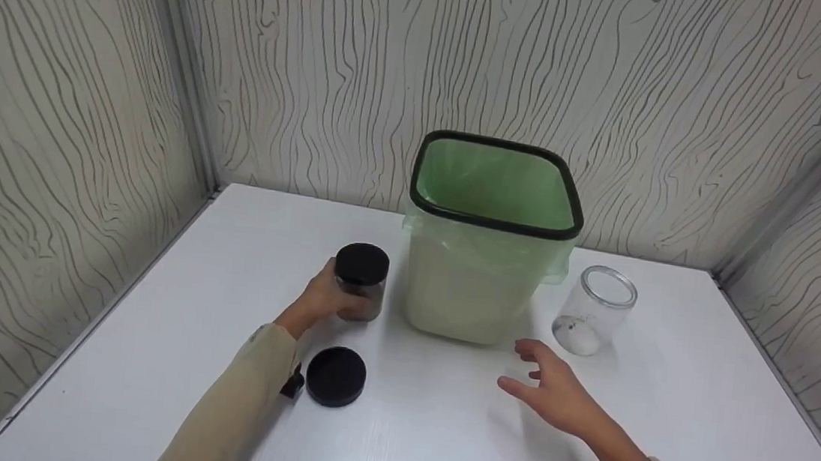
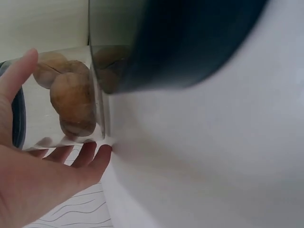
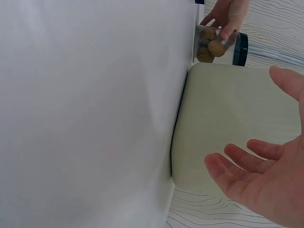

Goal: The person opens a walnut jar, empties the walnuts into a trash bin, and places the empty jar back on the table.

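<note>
My left hand [image 1: 329, 294] grips a clear jar with a black lid [image 1: 362, 263], which stands upright on the white table left of the bin. Several brown, walnut-like things [image 2: 73, 97] lie inside the jar. The thumb is on one side of it and the fingers on the other. A loose black lid [image 1: 336, 377] lies on the table near the left wrist. My right hand [image 1: 553, 387] hovers in front of the bin with its fingers apart and nothing in them. Closest to it stands a clear jar without a lid [image 1: 602, 309], with something whitish at its bottom.
A pale bin [image 1: 458, 288] with a green liner [image 1: 494, 182] and a black rim stands at the middle back of the white table [image 1: 420, 442]. Wood-patterned panels [image 1: 306, 62] enclose the table at the back and both sides.
</note>
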{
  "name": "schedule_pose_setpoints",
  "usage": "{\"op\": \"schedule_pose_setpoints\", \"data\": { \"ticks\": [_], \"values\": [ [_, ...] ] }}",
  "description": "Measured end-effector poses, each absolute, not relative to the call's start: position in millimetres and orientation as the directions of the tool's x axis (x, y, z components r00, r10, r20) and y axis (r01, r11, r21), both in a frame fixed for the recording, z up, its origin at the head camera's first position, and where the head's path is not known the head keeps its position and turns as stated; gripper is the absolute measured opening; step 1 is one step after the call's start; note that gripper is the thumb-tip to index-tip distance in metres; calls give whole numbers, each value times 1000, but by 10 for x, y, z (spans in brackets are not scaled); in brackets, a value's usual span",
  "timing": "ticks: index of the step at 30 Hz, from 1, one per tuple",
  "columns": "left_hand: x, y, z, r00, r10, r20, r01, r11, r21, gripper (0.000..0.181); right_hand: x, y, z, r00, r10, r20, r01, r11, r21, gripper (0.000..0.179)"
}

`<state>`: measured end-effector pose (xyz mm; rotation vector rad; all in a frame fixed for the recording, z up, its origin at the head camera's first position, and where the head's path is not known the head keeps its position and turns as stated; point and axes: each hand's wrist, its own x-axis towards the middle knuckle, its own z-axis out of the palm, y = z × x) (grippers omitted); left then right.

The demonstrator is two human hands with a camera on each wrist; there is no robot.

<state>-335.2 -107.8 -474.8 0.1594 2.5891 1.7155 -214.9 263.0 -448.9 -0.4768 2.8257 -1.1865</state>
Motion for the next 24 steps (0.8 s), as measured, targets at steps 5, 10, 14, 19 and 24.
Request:
{"op": "schedule_pose_setpoints", "data": {
  "ticks": [5,10,14,19,24],
  "values": [
    [-3330,-1079,-4722,-990,115,85,122,371,921,80,-2139,2622,-4477,-958,-280,59,-240,674,-699,61],
    [-3312,-1110,-4710,-991,108,77,117,430,895,80,-2138,2621,-4487,-952,-297,76,-265,671,-692,63],
    [-3264,-1151,-4654,-986,138,92,146,463,874,89,-2145,2627,-4507,-939,-328,105,-308,663,-683,64],
    [-3152,-1188,-4585,-969,191,158,230,458,859,94,-2150,2614,-4509,-937,-332,103,-313,673,-670,61],
    [-3007,-1175,-4541,-942,241,232,319,444,837,91,-2145,2579,-4482,-943,-325,76,-289,684,-669,60]
  ]
}}
